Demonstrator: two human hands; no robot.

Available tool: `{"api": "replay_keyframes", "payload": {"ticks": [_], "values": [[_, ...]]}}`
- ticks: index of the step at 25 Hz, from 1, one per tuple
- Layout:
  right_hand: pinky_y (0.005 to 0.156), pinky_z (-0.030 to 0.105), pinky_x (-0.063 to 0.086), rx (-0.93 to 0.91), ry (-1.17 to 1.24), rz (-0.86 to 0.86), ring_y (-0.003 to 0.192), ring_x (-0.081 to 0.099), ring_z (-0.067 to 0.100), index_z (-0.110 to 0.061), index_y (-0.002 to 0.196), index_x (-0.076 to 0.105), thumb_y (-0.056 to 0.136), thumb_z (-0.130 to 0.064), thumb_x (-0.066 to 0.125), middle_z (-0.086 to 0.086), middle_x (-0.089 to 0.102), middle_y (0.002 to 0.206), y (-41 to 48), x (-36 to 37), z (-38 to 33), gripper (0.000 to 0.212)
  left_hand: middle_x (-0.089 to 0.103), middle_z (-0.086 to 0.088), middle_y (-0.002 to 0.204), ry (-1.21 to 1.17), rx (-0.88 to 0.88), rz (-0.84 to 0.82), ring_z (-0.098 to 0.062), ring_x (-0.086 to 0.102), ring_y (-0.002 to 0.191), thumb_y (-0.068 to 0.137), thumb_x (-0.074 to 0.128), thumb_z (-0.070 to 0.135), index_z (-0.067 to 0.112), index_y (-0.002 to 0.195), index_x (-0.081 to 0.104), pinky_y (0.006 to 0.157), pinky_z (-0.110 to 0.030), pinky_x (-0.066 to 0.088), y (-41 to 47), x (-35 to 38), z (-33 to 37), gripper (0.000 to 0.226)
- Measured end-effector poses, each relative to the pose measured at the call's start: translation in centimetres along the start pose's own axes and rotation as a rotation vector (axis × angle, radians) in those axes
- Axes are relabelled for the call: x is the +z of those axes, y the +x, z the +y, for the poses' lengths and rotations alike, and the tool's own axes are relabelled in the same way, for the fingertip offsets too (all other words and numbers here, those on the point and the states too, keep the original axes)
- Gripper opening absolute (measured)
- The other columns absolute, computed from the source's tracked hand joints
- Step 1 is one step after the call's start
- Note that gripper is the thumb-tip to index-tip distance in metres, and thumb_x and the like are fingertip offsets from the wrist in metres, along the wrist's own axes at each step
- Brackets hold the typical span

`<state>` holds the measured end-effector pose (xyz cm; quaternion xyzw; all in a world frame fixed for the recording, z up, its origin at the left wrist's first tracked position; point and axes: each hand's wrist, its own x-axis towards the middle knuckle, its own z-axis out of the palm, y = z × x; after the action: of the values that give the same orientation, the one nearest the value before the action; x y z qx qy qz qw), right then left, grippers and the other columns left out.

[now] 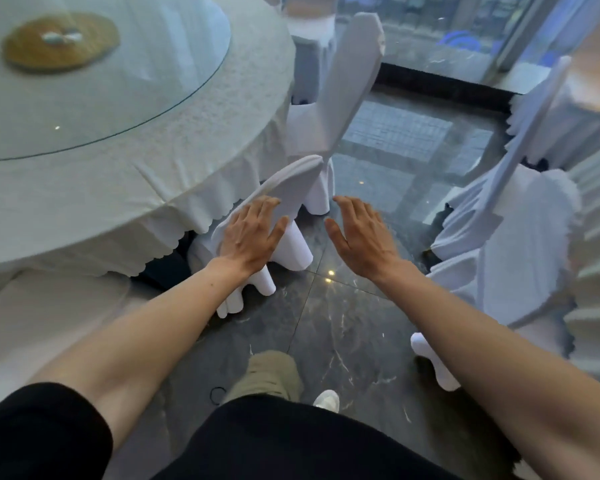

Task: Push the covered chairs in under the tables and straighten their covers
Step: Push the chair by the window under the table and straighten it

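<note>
A chair in a white cover [293,183] stands at the edge of the round table [174,157], its seat hidden under the scalloped white tablecloth. My left hand [252,233] lies flat on the lower part of the chair's back, fingers spread, gripping nothing. Beside the chair, my right hand [361,233] hovers over the dark floor with its fingers apart, touching nothing. A second covered chair [352,77] stands just beyond, also against the table.
Further covered chairs [506,237] crowd the right side by another draped table [596,209]. A glass turntable with a woven mat [61,41] sits on the round table. A glossy dark tiled floor [343,323] runs between the tables. A glass wall [447,32] is ahead.
</note>
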<state>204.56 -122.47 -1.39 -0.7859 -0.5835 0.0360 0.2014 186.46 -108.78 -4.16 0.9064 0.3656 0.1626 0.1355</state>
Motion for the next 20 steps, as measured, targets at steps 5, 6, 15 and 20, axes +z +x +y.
{"api": "replay_keyframes", "payload": {"ticks": [5,6,15,20], "values": [[0.099,0.042,0.036,-0.148,0.014,-0.093,0.117,0.05,0.033,-0.005,0.139,0.04,0.101,-0.037,0.041,0.016,0.053,0.132,7.5,1.8,3.5,0.05,0.052,-0.011,0.131,0.032,-0.113,0.045,-0.032,0.052,0.113,0.1,0.031,0.047,0.015,0.131,0.043,0.097,-0.045,0.039,4.4,2.2,-1.1,0.046],[0.1,0.042,0.035,-0.178,0.001,-0.118,0.12,0.049,0.033,-0.005,0.14,0.039,0.101,-0.038,0.04,0.016,0.051,0.135,9.1,2.4,4.0,0.051,0.051,-0.01,0.132,0.03,-0.142,0.051,-0.032,0.051,0.113,0.1,0.03,0.048,0.015,0.131,0.044,0.097,-0.044,0.039,5.2,2.8,-1.7,0.048],[0.106,0.042,0.034,-0.498,-0.104,-0.363,0.127,0.046,0.032,-0.007,0.139,0.04,0.102,-0.041,0.036,0.015,0.049,0.138,23.6,6.7,6.5,0.051,0.067,-0.007,0.108,0.005,-0.421,0.072,-0.032,0.062,0.093,0.098,0.025,0.052,0.018,0.12,0.057,0.072,-0.042,0.049,10.7,8.1,-4.7,0.051],[0.101,0.038,0.034,-0.658,-0.101,-0.612,0.117,0.051,0.03,-0.012,0.132,0.048,0.102,-0.045,0.034,0.011,0.057,0.127,26.4,9.0,7.6,0.046,0.065,-0.004,0.077,0.085,-0.389,0.138,-0.029,0.061,0.062,0.097,0.025,0.049,0.013,0.095,0.061,0.048,-0.036,0.048,11.0,7.9,-4.6,0.051]]}}
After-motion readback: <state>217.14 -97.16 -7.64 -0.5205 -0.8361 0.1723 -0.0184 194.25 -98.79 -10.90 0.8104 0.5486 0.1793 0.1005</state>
